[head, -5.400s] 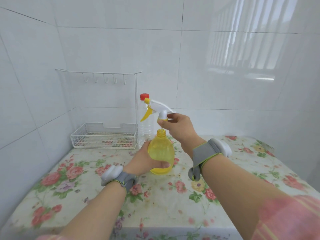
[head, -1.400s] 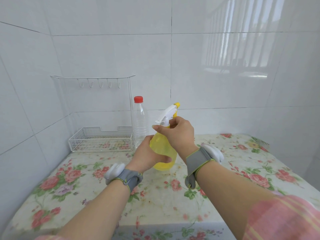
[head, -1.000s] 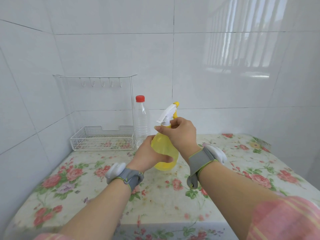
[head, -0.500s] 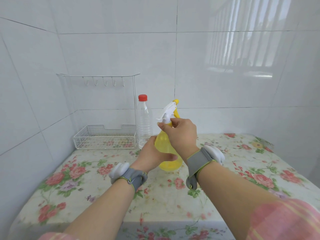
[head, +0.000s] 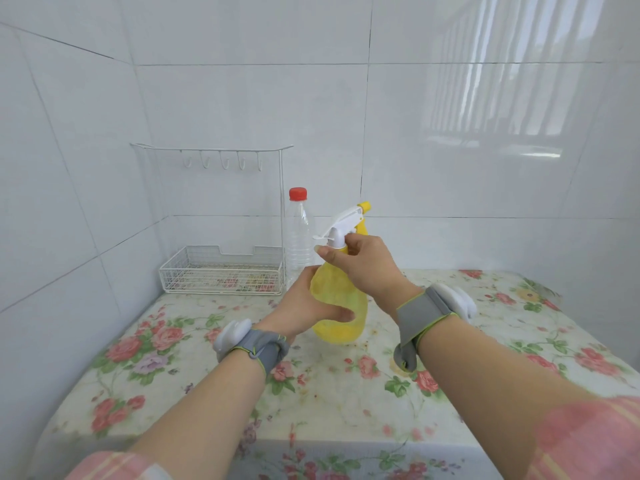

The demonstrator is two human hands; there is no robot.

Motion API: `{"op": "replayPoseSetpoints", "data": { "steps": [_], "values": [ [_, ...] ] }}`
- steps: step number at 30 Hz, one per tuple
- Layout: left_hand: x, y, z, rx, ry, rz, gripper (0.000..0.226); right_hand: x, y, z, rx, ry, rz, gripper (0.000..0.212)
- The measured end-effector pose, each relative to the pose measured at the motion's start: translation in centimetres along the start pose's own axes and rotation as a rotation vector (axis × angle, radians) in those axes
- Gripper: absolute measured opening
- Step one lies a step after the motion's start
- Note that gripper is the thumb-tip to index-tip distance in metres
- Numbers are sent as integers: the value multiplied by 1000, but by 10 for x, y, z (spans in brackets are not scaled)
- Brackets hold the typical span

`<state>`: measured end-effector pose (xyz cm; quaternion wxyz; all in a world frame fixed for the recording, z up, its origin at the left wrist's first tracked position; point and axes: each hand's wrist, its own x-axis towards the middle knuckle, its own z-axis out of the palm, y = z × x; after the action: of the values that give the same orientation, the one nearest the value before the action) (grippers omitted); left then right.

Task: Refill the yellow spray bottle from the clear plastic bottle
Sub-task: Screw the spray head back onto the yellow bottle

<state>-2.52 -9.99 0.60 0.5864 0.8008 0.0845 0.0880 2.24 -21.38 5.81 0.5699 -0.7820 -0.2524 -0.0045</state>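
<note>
The yellow spray bottle [head: 341, 306] stands on the flowered tabletop at the middle. My left hand [head: 304, 306] wraps around its body from the left. My right hand [head: 363, 268] pinches the neck collar just under the white trigger head [head: 341, 225], whose yellow nozzle points up and to the right. The clear plastic bottle [head: 298, 237] with a red cap stands upright behind, just left of the spray bottle, untouched.
A white wire basket [head: 221, 271] with a hook rail above it sits in the back left corner. The flowered table [head: 346, 382] meets tiled walls behind and on the left. Its front edge runs near the bottom of the view.
Several seconds ago the trigger head was lifted off the open bottle neck. It now sits on the neck, and my right hand has kept turning at the collar. My left hand has kept its hold.
</note>
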Motion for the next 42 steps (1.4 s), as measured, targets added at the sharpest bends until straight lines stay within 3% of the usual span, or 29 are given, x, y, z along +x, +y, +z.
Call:
{"op": "replayPoseSetpoints", "data": {
  "steps": [6, 17, 21, 23, 27, 31, 42],
  "values": [
    [-1, -11, -5, -13, -19, -3, 100, 0, -2, -12, 11, -233, 86, 40],
    [1, -5, -3, 37, 56, 48, 94, -3, 3, 4, -206, 85, -86, 39],
    [2, -7, -7, 7, 82, 21, 98, 2, 3, 6, -299, 84, -93, 36],
    [2, -9, -11, -6, 92, 6, 97, 0, 0, 2, -345, 84, -62, 42],
    [1, -14, -21, -64, 103, -25, 97, -7, -3, -5, -399, 281, -74, 54],
    [-1, -16, -27, -56, 89, -12, 98, -5, -3, 1, -289, 137, -107, 84],
    [-3, -26, -50, -19, 172, 23, 94, -3, -14, 35, -522, 238, -78, 58]
  ]
}}
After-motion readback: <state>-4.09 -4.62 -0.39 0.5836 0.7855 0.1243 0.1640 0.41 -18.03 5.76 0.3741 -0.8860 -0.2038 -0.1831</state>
